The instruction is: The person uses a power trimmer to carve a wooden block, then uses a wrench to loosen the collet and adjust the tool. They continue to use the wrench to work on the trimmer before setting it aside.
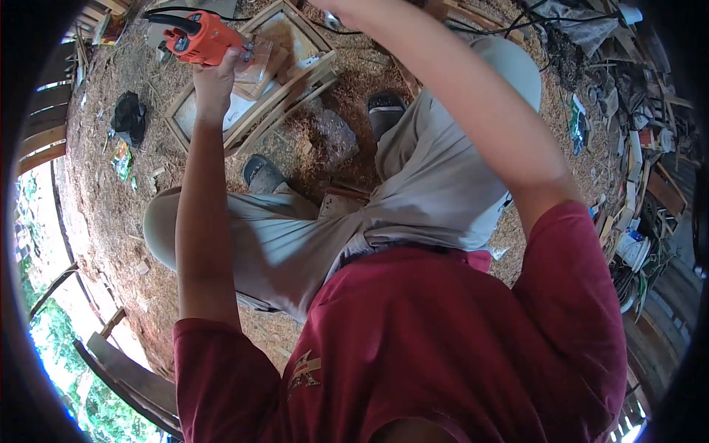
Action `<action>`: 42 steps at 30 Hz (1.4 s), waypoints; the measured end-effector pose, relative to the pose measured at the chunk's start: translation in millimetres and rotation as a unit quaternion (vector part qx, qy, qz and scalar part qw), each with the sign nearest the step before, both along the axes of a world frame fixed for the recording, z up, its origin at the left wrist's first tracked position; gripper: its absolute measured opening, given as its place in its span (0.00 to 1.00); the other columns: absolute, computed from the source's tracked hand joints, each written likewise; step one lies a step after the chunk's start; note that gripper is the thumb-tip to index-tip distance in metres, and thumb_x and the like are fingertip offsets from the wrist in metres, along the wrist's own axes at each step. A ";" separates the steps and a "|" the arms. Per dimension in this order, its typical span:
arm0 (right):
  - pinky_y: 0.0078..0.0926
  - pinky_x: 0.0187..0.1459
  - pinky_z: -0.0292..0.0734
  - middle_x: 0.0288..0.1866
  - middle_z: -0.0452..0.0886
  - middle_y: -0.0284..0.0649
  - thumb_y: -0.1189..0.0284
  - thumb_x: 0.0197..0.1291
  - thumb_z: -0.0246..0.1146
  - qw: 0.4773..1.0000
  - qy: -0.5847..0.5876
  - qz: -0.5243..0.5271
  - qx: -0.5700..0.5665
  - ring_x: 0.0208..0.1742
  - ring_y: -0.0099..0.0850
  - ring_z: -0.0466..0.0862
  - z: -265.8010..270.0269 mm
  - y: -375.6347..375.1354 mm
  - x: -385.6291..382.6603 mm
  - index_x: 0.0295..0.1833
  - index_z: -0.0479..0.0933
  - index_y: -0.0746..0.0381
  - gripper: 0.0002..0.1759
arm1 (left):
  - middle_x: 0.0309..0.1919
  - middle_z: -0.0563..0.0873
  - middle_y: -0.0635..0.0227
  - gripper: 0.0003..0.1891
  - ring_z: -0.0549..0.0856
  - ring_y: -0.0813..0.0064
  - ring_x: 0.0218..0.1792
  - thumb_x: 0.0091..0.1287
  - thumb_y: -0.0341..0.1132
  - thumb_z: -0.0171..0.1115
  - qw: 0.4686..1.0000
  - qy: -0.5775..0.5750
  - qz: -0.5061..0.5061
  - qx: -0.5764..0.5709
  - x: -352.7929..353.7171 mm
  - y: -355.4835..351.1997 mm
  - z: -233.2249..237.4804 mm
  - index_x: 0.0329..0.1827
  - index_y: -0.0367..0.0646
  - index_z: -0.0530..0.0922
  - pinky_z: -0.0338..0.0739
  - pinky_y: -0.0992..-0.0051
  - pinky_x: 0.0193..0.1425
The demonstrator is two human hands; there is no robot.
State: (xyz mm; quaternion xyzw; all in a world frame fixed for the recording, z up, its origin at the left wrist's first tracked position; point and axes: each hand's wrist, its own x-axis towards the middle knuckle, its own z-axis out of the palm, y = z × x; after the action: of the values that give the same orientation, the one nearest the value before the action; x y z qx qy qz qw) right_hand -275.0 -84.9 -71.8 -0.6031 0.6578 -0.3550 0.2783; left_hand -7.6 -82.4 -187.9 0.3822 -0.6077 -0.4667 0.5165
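Observation:
My left hand (217, 72) is closed around an orange corded power tool (212, 43) that looks like a trim router, with black parts and a black cable. The tool's lower end is beside a squarish, partly clear plate (258, 68) over the wooden frame (272, 112). That frame lies on the ground in front of my feet and has pale panels inside. At the top edge, my right hand (338, 10) is mostly cut off, so its fingers and anything in them are hidden.
Wood shavings cover the ground (103, 221). A crumpled clear plastic bag (334, 139) lies between my sandals. To the left is a black object (129, 118); scrap wood and debris (639, 162) pile up on the right. A black cable (325, 28) runs behind the frame.

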 end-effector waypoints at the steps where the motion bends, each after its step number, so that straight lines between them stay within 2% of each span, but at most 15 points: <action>1: 0.50 0.57 0.78 0.54 0.85 0.57 0.60 0.81 0.49 1.000 0.002 0.017 0.024 0.55 0.51 0.85 5.0 10.0 -1.5 0.53 0.82 0.70 0.24 | 0.54 0.87 0.64 0.24 0.87 0.74 0.54 0.67 0.32 0.77 1.000 0.003 -0.002 0.004 0.8 -0.1 -2.1 0.63 0.39 0.75 0.84 0.70 0.60; 6: 0.45 0.59 0.78 0.57 0.85 0.53 0.59 0.80 0.54 0.992 -0.018 0.067 0.104 0.57 0.46 0.84 40.1 40.7 -0.2 0.61 0.81 0.68 0.23 | 0.49 0.89 0.66 0.21 0.89 0.75 0.47 0.68 0.34 0.76 1.000 -0.004 0.030 -0.003 -8.5 4.8 1.6 0.60 0.37 0.78 0.85 0.72 0.53; 7: 0.42 0.61 0.79 0.56 0.86 0.52 0.61 0.77 0.60 0.998 -0.040 0.032 0.040 0.56 0.45 0.85 35.7 41.6 4.3 0.66 0.81 0.64 0.22 | 0.47 0.90 0.67 0.20 0.89 0.75 0.46 0.68 0.34 0.76 0.999 -0.007 0.032 0.015 -11.7 9.0 9.2 0.58 0.37 0.80 0.86 0.72 0.53; 10: 0.43 0.64 0.78 0.60 0.85 0.53 0.60 0.74 0.64 0.990 -0.016 0.138 -0.021 0.60 0.44 0.85 48.1 49.0 -12.7 0.63 0.82 0.62 0.21 | 0.44 0.91 0.68 0.17 0.90 0.78 0.43 0.66 0.34 0.78 0.997 -0.025 0.051 0.045 -17.5 16.4 23.3 0.53 0.36 0.83 0.87 0.74 0.53; 13: 0.23 0.33 0.77 0.32 0.87 0.39 0.70 0.66 0.70 0.976 -0.170 0.133 -0.037 0.29 0.25 0.83 -31.1 21.3 -15.4 0.46 0.81 0.68 0.12 | 0.44 0.91 0.68 0.17 0.90 0.78 0.44 0.65 0.35 0.78 0.997 -0.032 0.034 0.068 -10.4 15.2 20.5 0.52 0.36 0.84 0.89 0.74 0.50; 16: 0.16 0.34 0.77 0.36 0.90 0.40 0.78 0.64 0.71 0.979 -0.192 0.074 0.000 0.31 0.21 0.84 -38.9 20.5 -14.0 0.51 0.83 0.70 0.11 | 0.45 0.91 0.67 0.19 0.90 0.76 0.45 0.64 0.34 0.80 0.994 0.010 0.041 0.096 -11.0 14.0 16.0 0.53 0.36 0.83 0.89 0.72 0.51; 20: 0.20 0.35 0.80 0.35 0.90 0.43 0.75 0.62 0.73 0.961 -0.272 0.042 0.031 0.33 0.24 0.86 -32.2 21.6 -8.6 0.48 0.82 0.71 0.13 | 0.48 0.90 0.66 0.23 0.90 0.74 0.47 0.63 0.34 0.81 0.996 0.012 0.049 0.076 -11.6 12.1 12.9 0.57 0.38 0.81 0.89 0.71 0.54; 21: 0.21 0.34 0.77 0.33 0.88 0.38 0.73 0.62 0.74 0.961 -0.274 0.035 0.032 0.31 0.22 0.84 -29.2 22.5 -6.7 0.46 0.83 0.68 0.12 | 0.48 0.91 0.67 0.22 0.90 0.75 0.48 0.63 0.35 0.81 0.995 0.008 0.042 0.089 -10.9 13.1 15.2 0.56 0.38 0.81 0.88 0.70 0.55; 24: 0.21 0.32 0.74 0.30 0.84 0.34 0.72 0.64 0.73 0.985 -0.166 0.046 -0.009 0.29 0.21 0.80 -25.4 20.3 -9.0 0.45 0.85 0.66 0.09 | 0.48 0.91 0.68 0.22 0.90 0.75 0.48 0.63 0.35 0.81 0.994 0.004 0.055 0.090 -10.6 13.2 13.2 0.56 0.39 0.81 0.88 0.71 0.55; 27: 0.27 0.32 0.75 0.28 0.86 0.39 0.68 0.64 0.71 0.993 -0.071 0.064 -0.069 0.30 0.26 0.87 -35.6 17.1 -9.6 0.45 0.86 0.67 0.13 | 0.48 0.91 0.69 0.22 0.90 0.75 0.48 0.63 0.36 0.81 0.995 -0.012 0.036 0.093 -8.8 12.9 14.3 0.56 0.40 0.82 0.87 0.70 0.55; 30: 0.33 0.33 0.78 0.28 0.85 0.41 0.63 0.68 0.68 0.992 -0.112 0.054 -0.004 0.30 0.30 0.88 -44.4 31.0 6.8 0.50 0.84 0.68 0.17 | 0.49 0.91 0.68 0.22 0.90 0.75 0.50 0.63 0.36 0.81 0.994 -0.016 0.034 0.099 -6.8 9.6 9.2 0.57 0.40 0.81 0.87 0.70 0.56; 31: 0.40 0.40 0.81 0.33 0.88 0.47 0.61 0.71 0.65 0.966 -0.235 0.066 0.085 0.36 0.39 0.90 -52.0 36.1 15.0 0.56 0.82 0.67 0.20 | 0.51 0.90 0.67 0.23 0.89 0.75 0.51 0.64 0.36 0.80 0.994 -0.012 0.030 0.108 -5.5 9.7 9.7 0.58 0.40 0.81 0.86 0.70 0.56; 36: 0.47 0.51 0.82 0.45 0.87 0.57 0.60 0.71 0.63 0.979 -0.042 0.185 0.079 0.51 0.54 0.87 -101.8 71.3 52.6 0.57 0.81 0.64 0.19 | 0.57 0.89 0.66 0.28 0.87 0.74 0.57 0.63 0.38 0.81 0.979 -0.079 -0.012 0.186 4.9 12.5 28.6 0.63 0.41 0.79 0.82 0.72 0.64; 38: 0.49 0.51 0.81 0.45 0.87 0.55 0.60 0.69 0.64 0.966 0.034 0.237 0.096 0.49 0.54 0.87 -109.1 91.3 70.1 0.53 0.84 0.62 0.18 | 0.58 0.88 0.64 0.33 0.87 0.73 0.59 0.60 0.44 0.82 0.972 -0.139 -0.038 0.188 12.5 7.3 26.5 0.66 0.42 0.78 0.79 0.71 0.67; 42: 0.49 0.50 0.82 0.42 0.87 0.51 0.61 0.66 0.66 0.948 0.072 0.309 -0.006 0.46 0.52 0.86 -133.4 109.1 113.0 0.46 0.87 0.60 0.14 | 0.59 0.88 0.61 0.44 0.85 0.69 0.61 0.54 0.58 0.84 0.935 -0.301 -0.016 0.186 26.5 3.2 26.8 0.70 0.45 0.78 0.76 0.68 0.69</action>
State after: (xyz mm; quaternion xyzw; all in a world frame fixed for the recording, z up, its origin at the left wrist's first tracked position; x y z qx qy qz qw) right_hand -162.1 24.2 -205.3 -0.8024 0.4554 -0.2112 0.3228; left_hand 18.8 -79.2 -161.1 0.5848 -0.6430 -0.4423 0.2213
